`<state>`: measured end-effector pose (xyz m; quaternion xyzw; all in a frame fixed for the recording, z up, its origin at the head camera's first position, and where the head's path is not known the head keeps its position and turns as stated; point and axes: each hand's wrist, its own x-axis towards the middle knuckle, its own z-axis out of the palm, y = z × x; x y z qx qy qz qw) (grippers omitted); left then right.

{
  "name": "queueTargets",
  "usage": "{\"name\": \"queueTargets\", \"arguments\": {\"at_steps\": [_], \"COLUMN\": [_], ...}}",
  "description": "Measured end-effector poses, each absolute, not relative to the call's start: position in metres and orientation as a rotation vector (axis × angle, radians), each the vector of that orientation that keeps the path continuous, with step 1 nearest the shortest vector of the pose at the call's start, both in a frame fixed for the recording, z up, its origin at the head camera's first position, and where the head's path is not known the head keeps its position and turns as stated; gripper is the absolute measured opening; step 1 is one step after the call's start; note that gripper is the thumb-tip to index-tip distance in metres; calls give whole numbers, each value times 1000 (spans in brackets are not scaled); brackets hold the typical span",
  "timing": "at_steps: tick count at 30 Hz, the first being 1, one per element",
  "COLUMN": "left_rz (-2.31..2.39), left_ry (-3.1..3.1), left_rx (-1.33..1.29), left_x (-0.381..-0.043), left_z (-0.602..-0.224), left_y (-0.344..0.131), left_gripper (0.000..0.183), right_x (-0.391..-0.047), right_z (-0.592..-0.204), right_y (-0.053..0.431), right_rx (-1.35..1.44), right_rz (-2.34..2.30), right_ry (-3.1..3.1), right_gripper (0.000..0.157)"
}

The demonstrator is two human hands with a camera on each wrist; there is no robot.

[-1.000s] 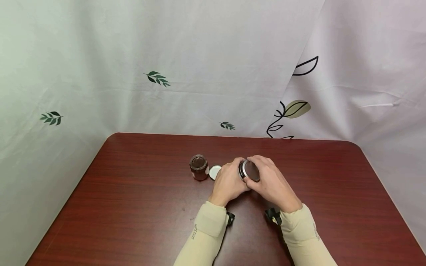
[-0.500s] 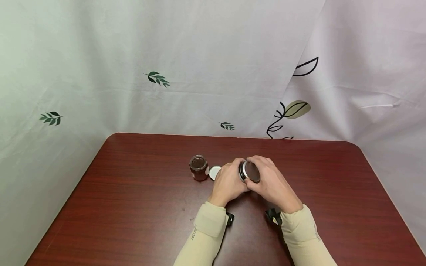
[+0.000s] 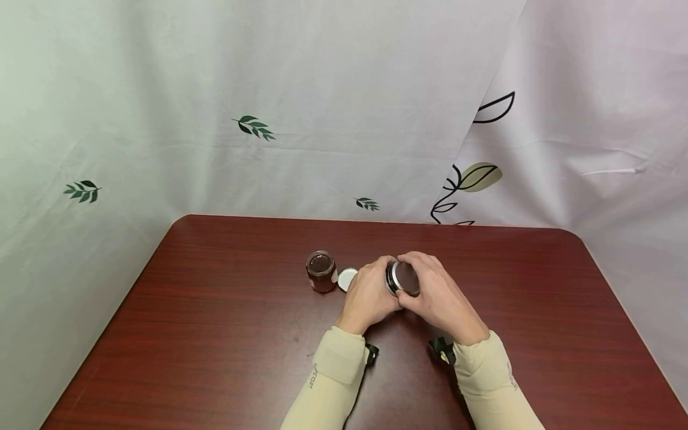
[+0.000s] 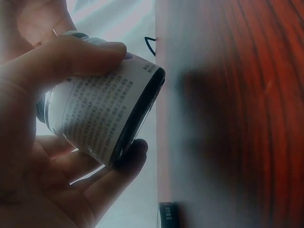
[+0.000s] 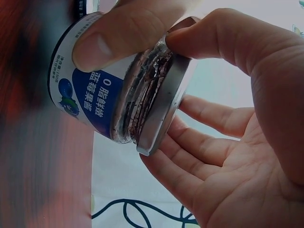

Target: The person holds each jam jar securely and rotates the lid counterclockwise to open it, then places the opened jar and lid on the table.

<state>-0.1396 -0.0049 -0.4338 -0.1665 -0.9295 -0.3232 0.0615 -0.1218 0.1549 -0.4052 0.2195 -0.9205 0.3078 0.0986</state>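
Note:
My left hand [image 3: 371,294] grips the body of a glass jam jar [image 5: 90,78] held above the table. A white and blue label with blueberries wraps the jar, which is tilted with its mouth toward my right hand [image 3: 438,292]. Thumb and fingers of that hand hold the edge of the silver-rimmed lid [image 5: 167,107], whose top looks dark brown in the head view. The lid sits at the jar's mouth, with the threaded glass neck showing beside it. Small print covers the label's other side in the left wrist view.
A second jar [image 3: 321,276], uncapped and dark inside, stands left of my hands on the reddish-brown table [image 3: 226,334]. Between it and my left hand lies a lid [image 3: 347,279] with its white inside up. A pale leaf-patterned curtain [image 3: 322,119] hangs behind the table.

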Motion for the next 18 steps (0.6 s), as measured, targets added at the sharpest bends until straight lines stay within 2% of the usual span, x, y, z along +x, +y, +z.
{"name": "queueTargets", "arguments": {"at_steps": [18], "left_rz": [-978], "left_ry": [-2811], "left_rx": [-517], "left_x": [-139], "left_z": [-433], "left_y": [-5], "left_gripper": [63], "right_x": [-122], "right_z": [-405], "right_y": [156], "right_rx": [665], "right_rz": [918], "right_ry": [-2714], "right_gripper": [54]}}
